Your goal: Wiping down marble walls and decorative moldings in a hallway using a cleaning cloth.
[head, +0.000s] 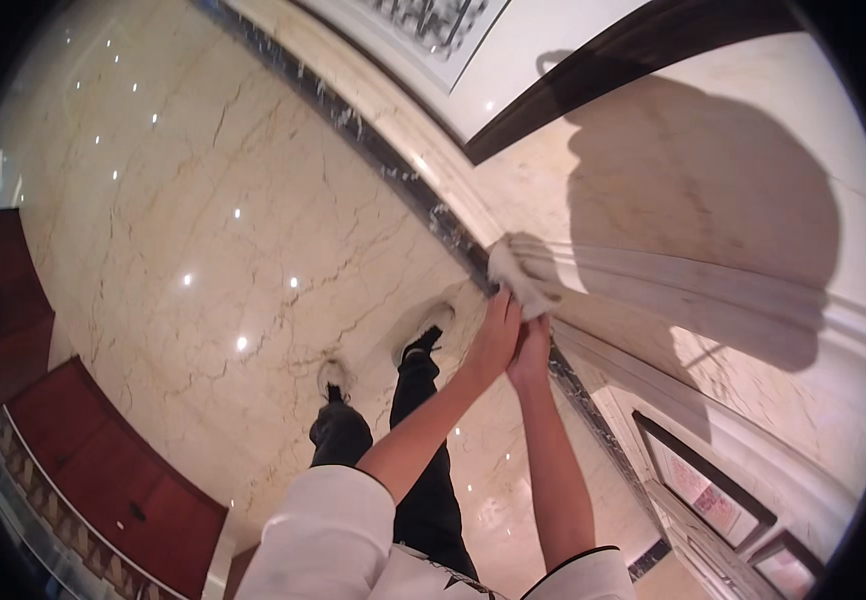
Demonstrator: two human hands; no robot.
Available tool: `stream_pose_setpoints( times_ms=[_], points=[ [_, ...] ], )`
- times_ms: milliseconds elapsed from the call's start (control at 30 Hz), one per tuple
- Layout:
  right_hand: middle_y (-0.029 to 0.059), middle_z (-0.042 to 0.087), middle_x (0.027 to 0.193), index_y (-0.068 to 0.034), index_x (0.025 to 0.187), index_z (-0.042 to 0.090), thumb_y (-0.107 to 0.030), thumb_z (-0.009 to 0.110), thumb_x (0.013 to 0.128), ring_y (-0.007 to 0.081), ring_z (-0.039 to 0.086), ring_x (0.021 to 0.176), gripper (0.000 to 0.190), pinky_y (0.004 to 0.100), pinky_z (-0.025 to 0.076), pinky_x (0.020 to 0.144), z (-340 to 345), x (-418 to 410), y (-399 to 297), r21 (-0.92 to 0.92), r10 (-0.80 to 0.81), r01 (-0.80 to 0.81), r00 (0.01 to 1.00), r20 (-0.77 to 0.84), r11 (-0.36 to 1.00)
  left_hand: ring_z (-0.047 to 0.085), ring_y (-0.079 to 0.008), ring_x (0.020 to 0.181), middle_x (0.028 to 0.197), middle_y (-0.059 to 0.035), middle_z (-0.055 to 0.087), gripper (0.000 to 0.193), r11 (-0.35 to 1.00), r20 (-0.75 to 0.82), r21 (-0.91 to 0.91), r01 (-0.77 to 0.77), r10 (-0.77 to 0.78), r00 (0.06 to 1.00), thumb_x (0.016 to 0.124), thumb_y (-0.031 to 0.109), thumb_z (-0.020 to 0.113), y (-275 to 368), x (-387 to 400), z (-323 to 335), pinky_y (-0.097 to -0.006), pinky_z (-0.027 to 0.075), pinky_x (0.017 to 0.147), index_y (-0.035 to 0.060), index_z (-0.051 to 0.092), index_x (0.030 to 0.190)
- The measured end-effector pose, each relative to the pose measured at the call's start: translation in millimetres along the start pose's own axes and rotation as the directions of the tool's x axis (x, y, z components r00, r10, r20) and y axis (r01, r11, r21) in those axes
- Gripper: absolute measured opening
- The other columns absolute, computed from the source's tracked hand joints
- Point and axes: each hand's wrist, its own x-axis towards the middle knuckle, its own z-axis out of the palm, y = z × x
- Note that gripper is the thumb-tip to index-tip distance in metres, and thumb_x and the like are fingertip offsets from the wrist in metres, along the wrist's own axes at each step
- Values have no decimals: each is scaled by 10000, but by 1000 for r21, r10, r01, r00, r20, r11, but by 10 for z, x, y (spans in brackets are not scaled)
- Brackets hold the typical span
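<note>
A white cloth, blurred and bunched, lies against the projecting marble corner where the wall molding meets the baseboard. My left hand grips its lower left side with the fingers pointing up towards the corner. Close beside it, my right hand has its fingers closed around the cloth's lower edge. The two hands touch or overlap near the wrists. Part of the right hand's fingers is hidden by the cloth and the left hand. Marble wall molding runs off to the right from the cloth.
Below spreads a glossy beige marble floor, bordered by a dark marble strip. Framed pictures hang on the wall at lower right, and a larger framed picture at the top. Dark red cabinets stand at lower left.
</note>
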Motion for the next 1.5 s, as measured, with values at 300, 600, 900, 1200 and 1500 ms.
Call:
stream_pose_setpoints(
  times_ms=[300, 600, 900, 1200, 1500],
  points=[
    [124, 563, 1345, -88, 1414, 448, -222, 536, 1006, 265, 568, 1230, 439, 400, 486, 1045, 205, -2090, -1265, 337, -327, 269, 937, 125, 902, 482, -416, 1141, 1234, -205, 473, 333, 941, 135, 69, -332, 321, 938, 733, 251, 783, 1883, -300, -1732, -527, 414, 1021, 61, 713, 997],
    [79, 590, 1100, -34, 1223, 538, -19, 737, 844, 183, 604, 1005, 429, 326, 515, 861, 1219, -3946, -3323, -353, -976, 936, 73, 205, -4, 507, -389, 1188, 1228, -186, 560, 481, 698, -33, -131, -704, 706, 707, 798, 283, 796, 3971, 825, -3560, -560, 383, 1047, 33, 656, 1185],
    [159, 616, 862, -25, 947, 620, -99, 732, 835, 332, 628, 776, 175, 368, 493, 696, 1914, -5172, -5130, -590, -892, 680, -237, 384, -435, 621, -331, 947, 1074, -172, 612, 311, 452, -211, -353, -820, 815, 540, 875, 139, 718, 5517, 1870, -4162, -365, 493, 817, -22, 648, 1131],
    [152, 632, 803, -33, 929, 584, -50, 683, 859, 346, 630, 734, 122, 404, 488, 659, 2103, -5464, -6522, -643, -687, 412, -681, 253, -645, 493, -71, 717, 854, -24, 607, 151, 276, -255, -623, -732, 813, 524, 914, 163, 721, 6607, 2825, -4075, -224, 406, 638, 17, 701, 886],
    [119, 691, 995, -47, 1000, 645, -110, 661, 926, 278, 681, 834, 99, 362, 526, 751, 2529, -5800, -7974, -668, -280, 147, -955, 96, -730, 629, -66, 849, 981, -28, 688, 236, 105, -418, -465, -879, 849, 323, 896, 55, 714, 7546, 3521, -4529, -210, 525, 722, 11, 693, 1127]
  ],
)
